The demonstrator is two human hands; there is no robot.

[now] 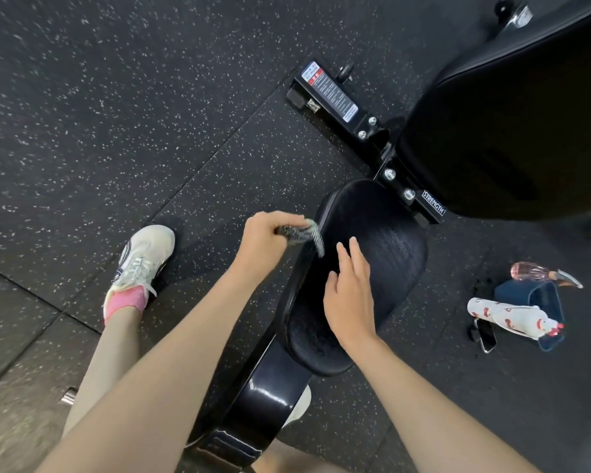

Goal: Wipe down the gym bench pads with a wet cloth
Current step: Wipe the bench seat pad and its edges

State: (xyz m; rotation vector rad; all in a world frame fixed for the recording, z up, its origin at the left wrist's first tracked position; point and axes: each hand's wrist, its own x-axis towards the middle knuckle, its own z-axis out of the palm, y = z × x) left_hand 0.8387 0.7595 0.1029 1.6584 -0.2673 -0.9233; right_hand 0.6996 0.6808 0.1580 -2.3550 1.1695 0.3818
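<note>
Left hand (270, 238) curls around the cloth (302, 233) at the edge of the bench pad (393, 264); right hand (350, 298) beside it, fingers apart over the pad. Open floor (116, 114) leftward.

Seat pad (382, 264) dead centre, back pad (512, 131) behind it to the right, and the frame bar (335, 97) runs between them and out leftward across the floor (116, 97). Left hand (270, 237) at the seat's left edge with the cloth (304, 232), right hand (350, 295) over its middle. Shoe (144, 254) on the floor to the left. Off right (well apart from the seat) a bottle (539, 273), bag (526, 291) and phone (487, 337) lie close together.
</note>
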